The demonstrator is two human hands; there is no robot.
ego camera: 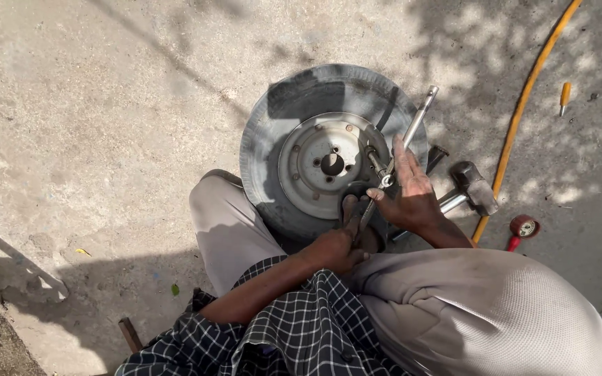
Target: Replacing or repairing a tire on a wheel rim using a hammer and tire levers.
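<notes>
Wheel: flat between the knees, rim up for access.
Right hand: grips socket wrench on rim.
Left hand: closed, steadying a tool below; what it is, unclear.

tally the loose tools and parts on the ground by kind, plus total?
Wheel with tyre: 1
Long metal wrench under the right hand: 1
Hammer: 1
Yellow hose: 1
Yellow-handled screwdriver: 1
Red round gauge-like thing: 1
Total: 6
</notes>
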